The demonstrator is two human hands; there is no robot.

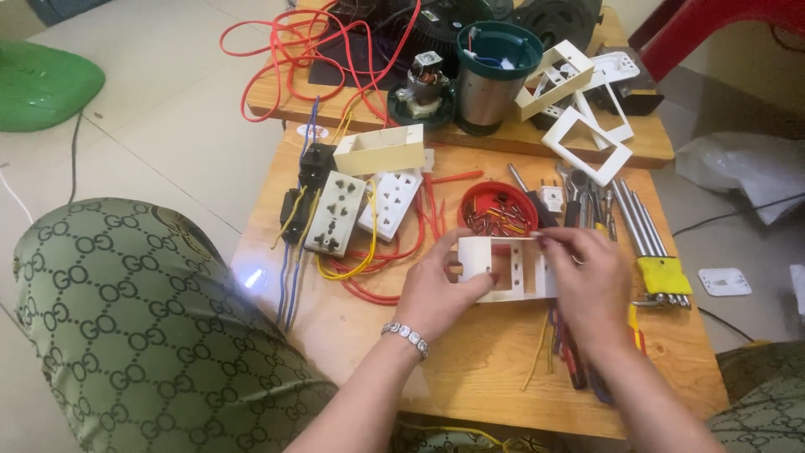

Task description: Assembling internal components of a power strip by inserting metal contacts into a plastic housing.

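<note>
From here I see both hands closed on one piece — a white switch-box frame (503,267) held just above the wooden table (470,369), near the middle of the view. Its long axis runs left to right, roughly level, with the open cut-outs facing up toward the camera. My left hand (436,289) grips the left end, thumb on the top face and fingers curled underneath; my right hand (587,277) covers the right end, fingers folded over the far edge, so that end is mostly hidden and I cannot tell quite how the fingertips sit on it. Neither hand is nearer than the other — the frame spans the gap between them, touching both. Just beyond it, on the far side, stands a red bowl of screws (496,210), close to the frame but apart from it. To the left lie wired socket plates (340,214) with yellow and blue leads; to the right, a set of hex keys in a yellow holder (662,273) lies beside the right hand.
</note>
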